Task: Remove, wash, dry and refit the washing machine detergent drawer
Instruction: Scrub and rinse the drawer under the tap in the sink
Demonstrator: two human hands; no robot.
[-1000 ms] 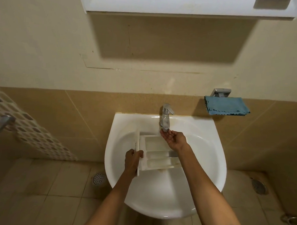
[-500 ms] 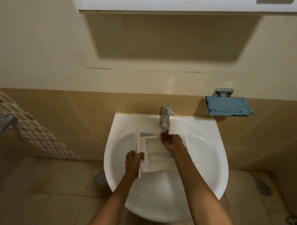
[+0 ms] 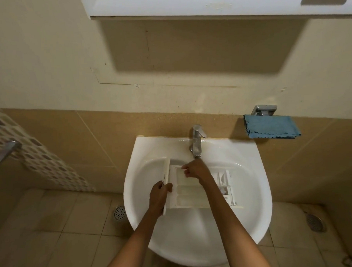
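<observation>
The white detergent drawer [image 3: 190,194] lies in the white sink [image 3: 259,200], compartments up and front panel to the left. My left hand [image 3: 159,195] grips that front panel at its near end. My right hand [image 3: 194,170] is palm down over the drawer's far compartment, just below the spout of the chrome tap [image 3: 196,140]. Its fingers are curled against the plastic and hold nothing that I can see. I cannot tell whether water is running.
A folded blue cloth [image 3: 271,126] hangs on a chrome holder on the wall to the right of the sink. A white cabinet [image 3: 206,4] juts out overhead. Floor drains sit at the left [image 3: 119,212] and right [image 3: 315,222]. A patterned cloth [image 3: 38,158] hangs at the left.
My right hand turned from palm up under the spout to palm down and moved left onto the drawer's far compartment. My left hand kept its grip on the panel.
</observation>
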